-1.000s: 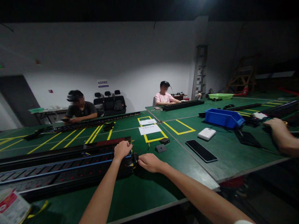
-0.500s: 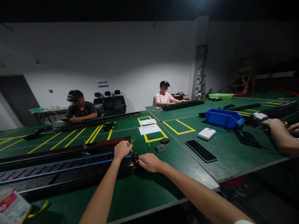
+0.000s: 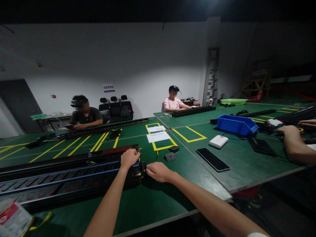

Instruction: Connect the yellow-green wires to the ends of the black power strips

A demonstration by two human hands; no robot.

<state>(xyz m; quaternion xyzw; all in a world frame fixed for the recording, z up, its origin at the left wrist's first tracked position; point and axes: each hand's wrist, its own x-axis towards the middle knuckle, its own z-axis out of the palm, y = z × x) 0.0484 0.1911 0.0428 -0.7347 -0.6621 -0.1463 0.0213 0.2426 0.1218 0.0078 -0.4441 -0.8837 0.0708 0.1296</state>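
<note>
Long black power strips (image 3: pixel 81 181) with rows of sockets, red dots and blue lines along them lie side by side at the left. Over the right end of one strip, my left hand (image 3: pixel 129 159) is closed with its fingers curled down on it; the fingertips are hidden. My right hand (image 3: pixel 158 171) is closed at a small black end piece (image 3: pixel 142 166) against that strip's end, thumb and fingers pressed together. Yellow and other wire ends show beside the piece. Just beyond my right hand are two loose black end plates, one flat grey-black plate (image 3: pixel 170 156) and one block-like (image 3: pixel 174 149).
A phone (image 3: pixel 212 159), a white power bank (image 3: pixel 218 142) and a blue bin (image 3: pixel 235 125) stand to the right. A co-worker's hand (image 3: pixel 292 140) works at the right edge. Paper sheets (image 3: pixel 158 136) lie ahead. Two people sit across the green table. A tub (image 3: pixel 14 219) stands front left.
My two hands and the strip look unmoved. At the right edge, the co-worker's far hand has shifted slightly up and away.
</note>
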